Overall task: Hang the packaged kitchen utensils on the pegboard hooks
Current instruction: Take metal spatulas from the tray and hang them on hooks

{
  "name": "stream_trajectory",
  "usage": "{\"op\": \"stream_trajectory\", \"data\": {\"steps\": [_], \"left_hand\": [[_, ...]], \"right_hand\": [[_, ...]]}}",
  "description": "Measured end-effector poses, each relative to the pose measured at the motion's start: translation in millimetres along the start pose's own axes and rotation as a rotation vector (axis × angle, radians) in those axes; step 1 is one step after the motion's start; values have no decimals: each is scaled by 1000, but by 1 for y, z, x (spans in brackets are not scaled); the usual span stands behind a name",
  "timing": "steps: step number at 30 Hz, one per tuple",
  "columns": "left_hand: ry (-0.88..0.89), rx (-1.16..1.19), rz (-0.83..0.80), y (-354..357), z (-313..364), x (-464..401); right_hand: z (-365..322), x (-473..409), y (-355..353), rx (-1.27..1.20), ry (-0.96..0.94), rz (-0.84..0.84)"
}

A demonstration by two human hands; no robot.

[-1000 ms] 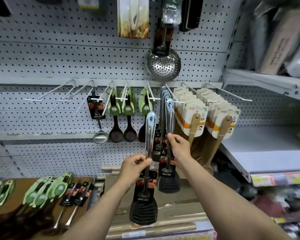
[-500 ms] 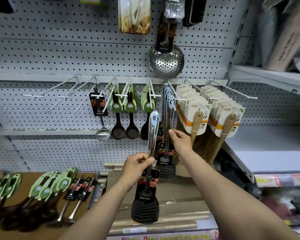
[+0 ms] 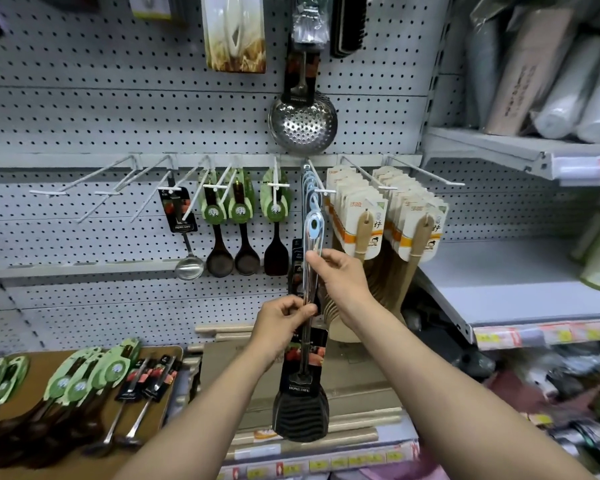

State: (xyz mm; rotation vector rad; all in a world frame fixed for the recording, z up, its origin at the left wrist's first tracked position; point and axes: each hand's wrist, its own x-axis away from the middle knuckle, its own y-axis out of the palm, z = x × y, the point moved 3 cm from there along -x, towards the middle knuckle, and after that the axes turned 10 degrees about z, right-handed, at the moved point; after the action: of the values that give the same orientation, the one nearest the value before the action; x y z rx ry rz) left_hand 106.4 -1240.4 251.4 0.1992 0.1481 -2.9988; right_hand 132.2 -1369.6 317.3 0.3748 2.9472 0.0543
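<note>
A: Where is the spatula (image 3: 310, 306) kept right now?

B: It is held up just below the hook (image 3: 321, 191), the one where more spatulas of the same kind are already hung. Its black slotted head is pointed down, well below the hook. The hole at the top of its shiny handle is nearly at the hook's tip, but it is not yet slid on.

A: How is it held?

B: The middle of the handle is pinched by the left hand (image 3: 281, 323), with the fingers curled round it. Higher up, nearer the hook, the handle is touched by the right hand (image 3: 340, 275). Its fingertips are curled against the metal, so it seems to be gripped there too.

A: How can the spatula be expected to feel?

B: The handle is thought to be stiff, smooth and a bit slippery. The head is likely the heavy end, so it may be swung like a bell if it is held only at the top. A paper card is wrapped round the low part of the handle and could be bent or torn.

A: So where should it be taken hold of?

B: It is best held on the bare metal, close under the hole, so the hole can be steered onto the hook.
</note>
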Motion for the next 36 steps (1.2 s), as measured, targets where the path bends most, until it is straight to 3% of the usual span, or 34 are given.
{"op": "stream_trajectory", "data": {"steps": [23,36], "left_hand": [[30,-123,-34,19,-7,-35],[0,-197,2,23,-8,-87]], "right_hand": [[-1,-39,-2,36,-81,-14],[11,-89,10,36,25,-25]]}}
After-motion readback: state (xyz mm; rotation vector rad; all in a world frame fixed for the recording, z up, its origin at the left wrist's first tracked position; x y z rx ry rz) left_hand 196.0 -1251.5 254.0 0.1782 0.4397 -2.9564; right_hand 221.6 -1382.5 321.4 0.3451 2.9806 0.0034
